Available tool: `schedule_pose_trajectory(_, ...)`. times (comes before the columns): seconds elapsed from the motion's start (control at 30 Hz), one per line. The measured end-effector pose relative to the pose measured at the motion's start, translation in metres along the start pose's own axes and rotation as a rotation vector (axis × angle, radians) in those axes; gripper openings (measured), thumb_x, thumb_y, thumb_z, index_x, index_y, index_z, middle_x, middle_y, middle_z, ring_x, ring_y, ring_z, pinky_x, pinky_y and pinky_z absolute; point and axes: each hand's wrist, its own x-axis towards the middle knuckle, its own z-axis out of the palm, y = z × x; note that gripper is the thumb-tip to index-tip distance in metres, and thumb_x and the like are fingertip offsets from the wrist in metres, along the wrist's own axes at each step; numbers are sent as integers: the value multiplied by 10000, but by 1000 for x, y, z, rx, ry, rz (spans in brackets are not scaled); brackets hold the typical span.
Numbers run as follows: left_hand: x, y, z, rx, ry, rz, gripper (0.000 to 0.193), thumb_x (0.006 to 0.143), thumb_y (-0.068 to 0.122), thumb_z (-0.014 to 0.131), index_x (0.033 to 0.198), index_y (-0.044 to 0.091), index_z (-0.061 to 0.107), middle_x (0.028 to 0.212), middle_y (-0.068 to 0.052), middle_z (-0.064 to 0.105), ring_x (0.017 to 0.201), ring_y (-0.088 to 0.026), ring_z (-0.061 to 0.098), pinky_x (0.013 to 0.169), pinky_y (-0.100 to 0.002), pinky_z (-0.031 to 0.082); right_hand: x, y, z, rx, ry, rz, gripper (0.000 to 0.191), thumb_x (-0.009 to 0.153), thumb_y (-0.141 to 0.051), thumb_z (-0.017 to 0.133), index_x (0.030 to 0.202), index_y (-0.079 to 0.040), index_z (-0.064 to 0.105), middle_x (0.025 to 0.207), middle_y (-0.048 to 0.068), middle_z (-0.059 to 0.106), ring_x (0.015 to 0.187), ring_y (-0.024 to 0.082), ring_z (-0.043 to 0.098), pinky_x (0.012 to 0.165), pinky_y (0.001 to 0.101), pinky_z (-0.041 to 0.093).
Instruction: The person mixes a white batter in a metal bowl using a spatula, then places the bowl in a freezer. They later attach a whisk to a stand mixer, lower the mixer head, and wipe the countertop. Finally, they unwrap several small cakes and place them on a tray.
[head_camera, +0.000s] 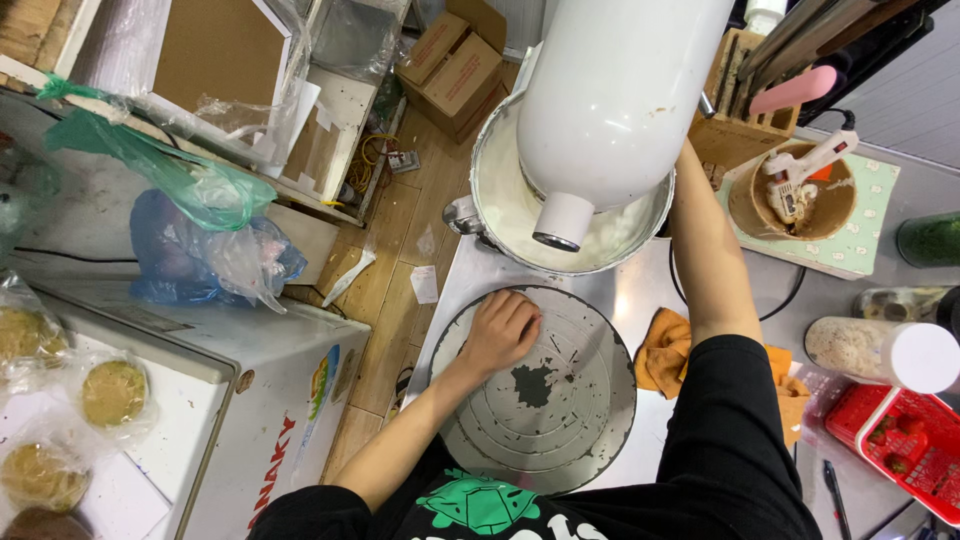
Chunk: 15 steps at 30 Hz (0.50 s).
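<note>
My left hand (500, 332) rests palm down, fingers curled, on the far left part of a round grey metal turntable (560, 430) with worn concentric rings. My right arm reaches up past the turntable, and my right hand is hidden behind the white stand mixer head (610, 90). Under the mixer head sits a steel mixing bowl (490, 190) holding white cream. An orange cloth (662, 352) lies crumpled on the steel counter between the turntable and my right arm.
A wooden knife block (740, 120) and a round wooden bowl with a white glue gun (800, 185) stand at the back right. A clear jar with a white lid (880, 350) and a red basket (905, 445) lie right. A white chest freezer (250, 400) with bagged round cakes (112, 393) stands left.
</note>
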Motion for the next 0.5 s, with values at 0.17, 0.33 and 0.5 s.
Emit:
schedule_pose_trajectory(0.17,-1,2,-3,-38,-9,20,114,847,82,722,873,56,614,863,-90,633,848,-275,610,794,-398,495,-12,1,1,-13,-6,-22,765,1071,-563,402,1575,11,447,1565,116,551,1440,235,523,1199,409,415)
schedule_pose_trajectory(0.33,-8,3,-5,-72,-33,34,108,864,86,711,868,62,606,850,-77,634,841,-276,617,802,-405,514,-94,8,-19,-9,-36,-95,784,1073,-582,387,1582,12,442,1572,103,552,1456,221,514,1214,403,400)
schedule_pose_trajectory(0.5,-18,4,-4,-90,-66,83,95,880,106,701,878,64,616,842,-73,642,835,-283,626,784,-413,508,-259,41,-49,-190,199,-218,668,1061,-510,485,1528,-34,441,1405,137,610,1340,245,563,1151,433,449)
